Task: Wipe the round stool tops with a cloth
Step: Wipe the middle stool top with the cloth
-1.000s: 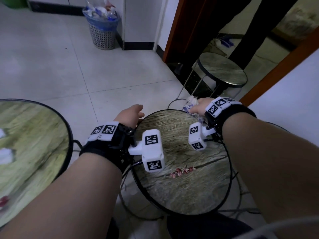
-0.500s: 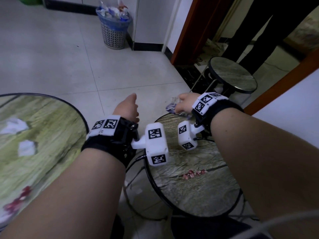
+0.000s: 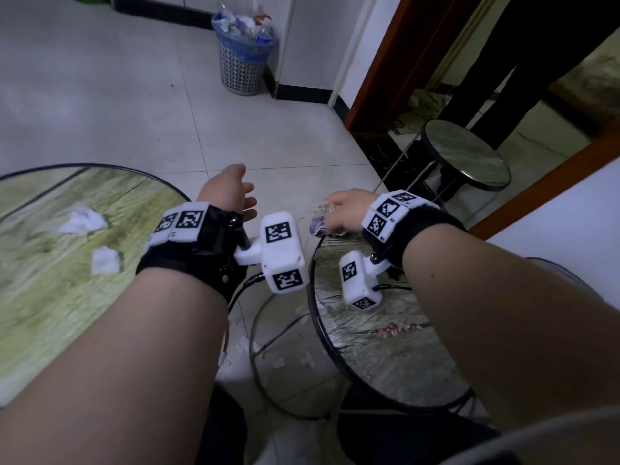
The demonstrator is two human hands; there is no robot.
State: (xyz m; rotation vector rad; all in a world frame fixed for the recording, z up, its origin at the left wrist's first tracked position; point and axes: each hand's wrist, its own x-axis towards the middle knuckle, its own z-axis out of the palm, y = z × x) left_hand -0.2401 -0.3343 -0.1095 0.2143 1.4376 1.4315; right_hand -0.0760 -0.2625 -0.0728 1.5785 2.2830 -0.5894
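Head | right hand (image 3: 345, 209) grips cloth (image 3: 318, 219) (crumpled, half hidden) | left hand (image 3: 228, 193) relaxed

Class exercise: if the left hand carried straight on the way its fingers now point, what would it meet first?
The left hand hovers open, fingers pointing forward and slightly right over bare floor tiles. Nothing stands close ahead; the line probably ends at the white wall beside the waste basket, though depth is unclear.
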